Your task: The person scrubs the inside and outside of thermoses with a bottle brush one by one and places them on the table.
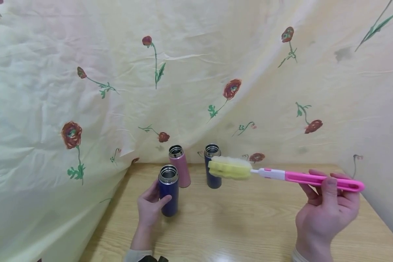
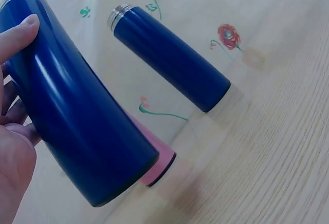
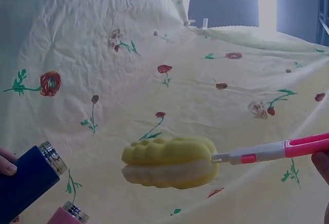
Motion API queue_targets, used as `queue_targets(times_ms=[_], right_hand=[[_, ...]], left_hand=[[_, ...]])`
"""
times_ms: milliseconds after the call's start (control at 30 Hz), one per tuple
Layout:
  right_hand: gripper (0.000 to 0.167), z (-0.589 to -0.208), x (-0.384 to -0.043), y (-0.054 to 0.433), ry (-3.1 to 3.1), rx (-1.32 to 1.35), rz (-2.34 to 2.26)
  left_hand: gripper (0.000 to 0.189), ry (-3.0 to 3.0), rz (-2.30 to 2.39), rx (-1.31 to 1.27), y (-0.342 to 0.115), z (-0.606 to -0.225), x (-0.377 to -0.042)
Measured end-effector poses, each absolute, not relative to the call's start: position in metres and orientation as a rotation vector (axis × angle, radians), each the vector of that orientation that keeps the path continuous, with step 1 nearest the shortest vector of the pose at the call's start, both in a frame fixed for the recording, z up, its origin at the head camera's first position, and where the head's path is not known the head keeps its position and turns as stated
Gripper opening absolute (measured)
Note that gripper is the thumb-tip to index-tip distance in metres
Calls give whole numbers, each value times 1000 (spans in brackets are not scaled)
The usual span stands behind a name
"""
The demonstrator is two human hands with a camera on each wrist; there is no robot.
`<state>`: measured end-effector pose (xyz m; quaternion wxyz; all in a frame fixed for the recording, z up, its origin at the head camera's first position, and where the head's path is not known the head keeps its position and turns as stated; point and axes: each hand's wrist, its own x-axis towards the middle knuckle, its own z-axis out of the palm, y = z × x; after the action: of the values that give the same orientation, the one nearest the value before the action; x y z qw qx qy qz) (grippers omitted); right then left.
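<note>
My left hand (image 1: 150,207) grips a dark blue bottle (image 1: 169,196) around its side, thumb across the front; its steel mouth has no lid. In the left wrist view the same blue bottle (image 2: 82,106) slants across the frame. My right hand (image 1: 327,214) pinches the pink handle (image 1: 308,178) of a bottle brush, held level in the air. Its yellow and white sponge head (image 1: 230,168) points left, apart from the held bottle. In the right wrist view the sponge head (image 3: 169,162) shows ridged sides.
A pink bottle (image 1: 182,169) without a lid stands behind the held one. Another lidless dark blue bottle (image 1: 213,178) stands to its right, partly behind the sponge. A flowered cloth (image 1: 190,83) hangs behind the wooden table (image 1: 255,218) and along its sides.
</note>
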<state>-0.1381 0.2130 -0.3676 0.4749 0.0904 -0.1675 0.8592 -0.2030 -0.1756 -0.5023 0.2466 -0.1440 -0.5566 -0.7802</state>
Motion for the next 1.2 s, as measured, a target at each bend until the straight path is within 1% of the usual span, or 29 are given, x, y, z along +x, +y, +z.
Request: queue_targets(times_ms=[233,367,533,733,900,1067,1200], right_hand=[[19,-375,-147,204,-550,216,2151],[23,-383,-158,190,-635,119,2324],[19,-395,-168,172,-763,-56,2549],[14,-407,-176,156,-771,-107,2685],[12,-414,-182,154,-787,-120,2726],[19,-419,-187,157,-860,-130,2733],[16,-422,-190,162,-914,-137,2737]], left_hand=[[67,-1544,-2181,-361,-167,-502,-202],[65,-1493,-2236,-400,-158,-498,-202],[61,-1418,-2296,-478,-149,-497,-203],[59,-1390,-2301,-505,-142,-497,-202],[58,-1378,-2311,-547,-141,-496,-201],[55,-1397,-2316,-573,-139,-494,-198],[53,-1435,-2320,-565,-138,-493,-197]])
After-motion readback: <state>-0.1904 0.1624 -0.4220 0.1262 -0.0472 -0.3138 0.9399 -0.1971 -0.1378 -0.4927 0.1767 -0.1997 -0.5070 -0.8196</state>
